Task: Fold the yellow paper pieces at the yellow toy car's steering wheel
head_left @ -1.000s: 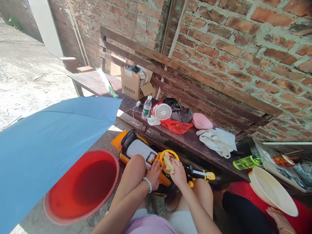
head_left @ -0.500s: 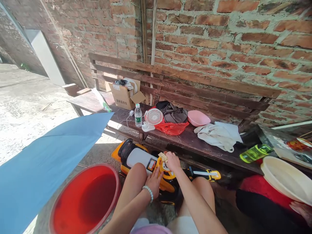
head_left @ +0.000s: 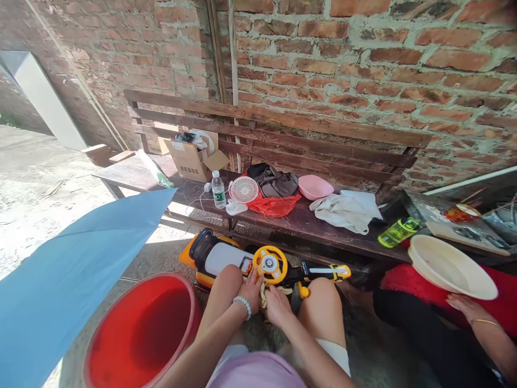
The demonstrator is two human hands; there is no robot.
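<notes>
Between my knees is a yellow, black and white ride-on toy excavator (head_left: 226, 262) with a yellow steering wheel (head_left: 274, 249). My left hand (head_left: 251, 291), a beaded bracelet at its wrist, lies by the lower left of the wheel. Its fingers are stretched out, their tips at the rim. My right hand (head_left: 278, 307) is closed on a cream-coloured cloth (head_left: 263, 297), just below the wheel. Part of the cloth is hidden by the hands. A yellow knob (head_left: 302, 291) stands to the right of that hand.
A red tub (head_left: 141, 323) is at left, under a blue canopy (head_left: 89, 269). The wooden bench (head_left: 291, 229) holds a cardboard box (head_left: 189, 161), water bottle (head_left: 218, 189), fan (head_left: 244, 189), pink basin (head_left: 315, 187) and white cloth (head_left: 343, 211). At right, another person's hand (head_left: 464, 308) touches a cream basin (head_left: 452, 264).
My right hand has moved with the cloth from the top of the wheel to below it. The wheel now shows uncovered. My left hand has shifted slightly; the view has turned right.
</notes>
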